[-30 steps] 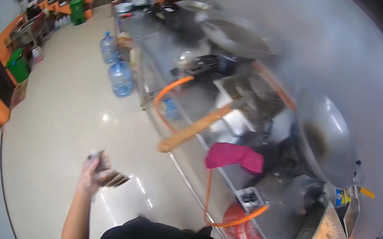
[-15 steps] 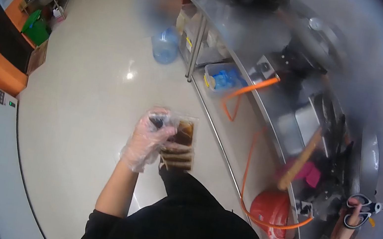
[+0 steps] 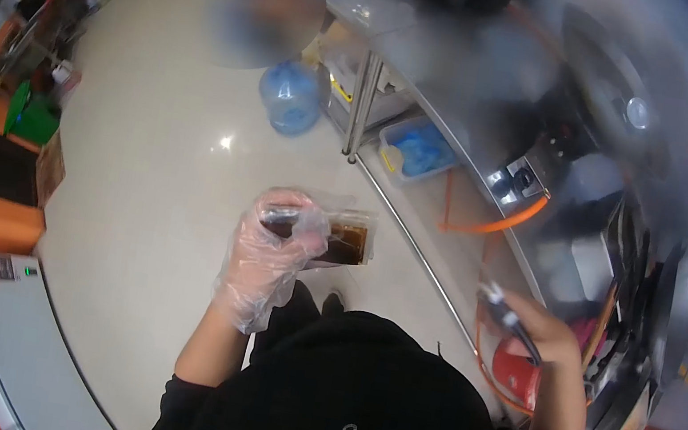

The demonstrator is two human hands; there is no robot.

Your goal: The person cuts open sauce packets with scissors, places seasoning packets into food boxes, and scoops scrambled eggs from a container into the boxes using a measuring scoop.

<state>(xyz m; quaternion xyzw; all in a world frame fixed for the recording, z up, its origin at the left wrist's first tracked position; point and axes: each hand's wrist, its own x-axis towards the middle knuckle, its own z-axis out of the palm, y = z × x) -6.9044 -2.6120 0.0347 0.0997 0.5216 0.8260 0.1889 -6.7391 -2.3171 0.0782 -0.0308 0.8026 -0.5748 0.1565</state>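
Along the lower left, a white cabinet [image 3: 40, 347] is standing on glossy pale floor [image 3: 142, 183]. Near the centre, the gloved left hand [image 3: 278, 245] is pinching a clear packet [image 3: 348, 243] with brown contents; its free edge is pointing right, while fingers are hiding its long axis. Right of centre, blurred scissors [image 3: 522, 338] are slanting from upper left to lower right, the right hand [image 3: 552, 336] closing around them near the steel worktop [image 3: 445, 60].

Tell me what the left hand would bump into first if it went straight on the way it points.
Probably the blue water bottle on the floor ahead of the left hand. Depth is unclear, though: the bottle sits low, so the hand might pass above it.
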